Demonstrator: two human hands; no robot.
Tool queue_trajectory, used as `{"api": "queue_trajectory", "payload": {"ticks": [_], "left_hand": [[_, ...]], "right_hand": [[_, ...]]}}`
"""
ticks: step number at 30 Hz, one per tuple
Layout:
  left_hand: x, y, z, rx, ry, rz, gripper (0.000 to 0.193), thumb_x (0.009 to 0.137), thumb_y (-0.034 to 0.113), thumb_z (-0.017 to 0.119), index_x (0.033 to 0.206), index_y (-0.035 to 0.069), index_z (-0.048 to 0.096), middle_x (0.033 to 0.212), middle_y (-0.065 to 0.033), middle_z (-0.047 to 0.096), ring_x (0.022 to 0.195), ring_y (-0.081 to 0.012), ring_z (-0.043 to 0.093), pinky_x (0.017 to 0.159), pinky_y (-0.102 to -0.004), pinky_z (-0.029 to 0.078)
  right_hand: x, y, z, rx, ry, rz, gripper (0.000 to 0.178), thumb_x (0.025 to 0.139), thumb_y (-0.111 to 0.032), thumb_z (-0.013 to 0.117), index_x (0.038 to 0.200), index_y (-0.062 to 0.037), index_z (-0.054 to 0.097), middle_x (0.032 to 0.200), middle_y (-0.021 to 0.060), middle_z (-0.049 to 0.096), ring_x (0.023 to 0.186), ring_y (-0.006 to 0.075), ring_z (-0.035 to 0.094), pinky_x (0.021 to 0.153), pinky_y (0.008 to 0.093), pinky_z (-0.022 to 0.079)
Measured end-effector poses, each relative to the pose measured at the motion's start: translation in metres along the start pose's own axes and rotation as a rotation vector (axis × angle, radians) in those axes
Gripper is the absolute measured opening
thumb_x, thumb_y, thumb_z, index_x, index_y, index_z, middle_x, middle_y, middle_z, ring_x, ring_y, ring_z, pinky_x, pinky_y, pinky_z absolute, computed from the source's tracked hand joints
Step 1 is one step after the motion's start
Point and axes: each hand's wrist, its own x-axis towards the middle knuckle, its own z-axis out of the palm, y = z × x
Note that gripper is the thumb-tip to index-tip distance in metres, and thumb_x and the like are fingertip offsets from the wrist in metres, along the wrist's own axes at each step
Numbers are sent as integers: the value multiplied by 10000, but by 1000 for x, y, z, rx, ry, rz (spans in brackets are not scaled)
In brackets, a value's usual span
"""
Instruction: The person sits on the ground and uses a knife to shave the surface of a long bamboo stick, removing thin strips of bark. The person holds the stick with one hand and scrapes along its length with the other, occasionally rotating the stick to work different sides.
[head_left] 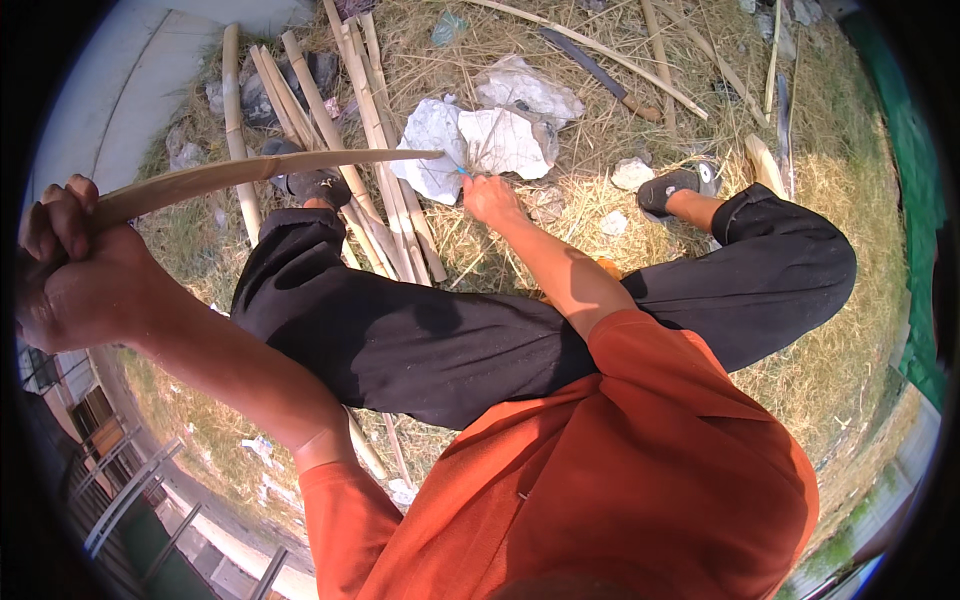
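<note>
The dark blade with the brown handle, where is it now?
In the head view, the dark blade lies on dry grass at the top, right of centre, between a whitish rock and a long pale strip.

I'm standing here counting two bare hands, one left hand (80, 280) and one right hand (492, 202), with one bamboo strip (240, 172) and one small blue item (462, 171) showing at them. Three big pale rocks (430, 150) are sitting together, and two smaller stones (632, 174) are lying apart. At least five bamboo poles (238, 140) are lying on the left, some overlapping too much for exact counting. Two dark shoes (672, 188) are showing, and one brown-handled blade (590, 70) is resting in the straw.
</note>
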Motion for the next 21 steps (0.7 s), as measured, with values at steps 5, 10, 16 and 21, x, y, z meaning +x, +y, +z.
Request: {"api": "queue_trajectory", "payload": {"ticks": [5,10,16,21], "left_hand": [[6,-7,3,144,83,9,292,744,361,495,664,80,495,582,-19,330,471,-145,268,598,-338,331],[23,-17,-40,112,18,5,315,748,377,493,696,68,526,584,-28,336,470,-145,266,580,-343,334],[25,-17,-34,-59,-123,-75,268,738,325,512,597,135,387,547,17,270,452,-124,233,533,-324,281],[21,-10,-48,-72,-142,-55,247,768,265,490,600,155,346,554,28,270,450,-107,228,519,-295,255]], "right_hand": [[17,8,11,108,-101,146,654,992,-456,251,1045,72,635,1098,335,592,1013,485,580,955,506,433],[-16,-45,-31,253,32,-108,615,1001,-393,261,941,80,649,904,308,638,966,485,585,906,515,439],[26,15,8,-56,56,-165,572,993,-395,308,949,55,658,909,327,627,931,484,602,850,512,481],[-9,-32,-29,10,-22,-55,558,981,-418,320,1014,24,659,1025,308,623,1010,436,608,887,496,488]]}}
